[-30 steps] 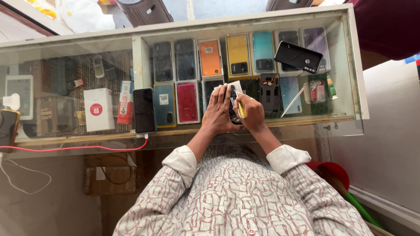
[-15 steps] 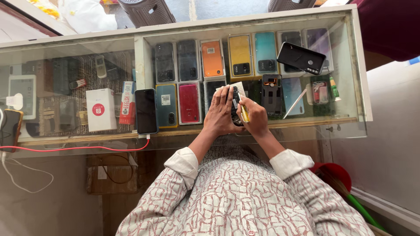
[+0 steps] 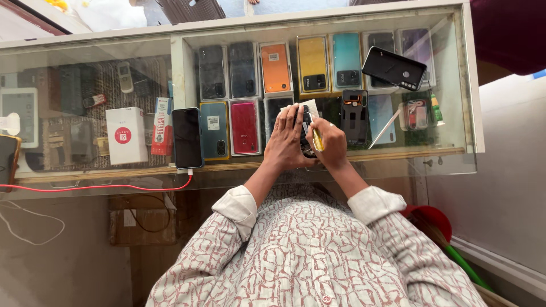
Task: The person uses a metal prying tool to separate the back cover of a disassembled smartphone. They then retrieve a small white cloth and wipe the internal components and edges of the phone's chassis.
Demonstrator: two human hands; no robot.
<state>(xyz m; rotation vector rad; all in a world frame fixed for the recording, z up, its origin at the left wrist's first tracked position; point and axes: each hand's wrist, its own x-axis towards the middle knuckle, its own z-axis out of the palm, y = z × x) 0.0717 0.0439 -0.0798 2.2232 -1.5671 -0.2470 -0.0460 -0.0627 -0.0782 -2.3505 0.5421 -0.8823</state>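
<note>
Two hands met over the glass counter top (image 3: 114, 176): your left hand (image 3: 287, 139) cupped a small dark phone (image 3: 307, 128), your right hand (image 3: 330, 145) pinched a thin yellow tool (image 3: 317, 139). It looked light, rigid, slick and probably fragile; its edges seemed safest.

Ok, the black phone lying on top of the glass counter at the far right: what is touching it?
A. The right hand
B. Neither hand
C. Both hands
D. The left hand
B: the black phone lies alone on the glass counter, while the left hand and right hand are together nearer the body around a small dark device and a yellow tool.
</note>
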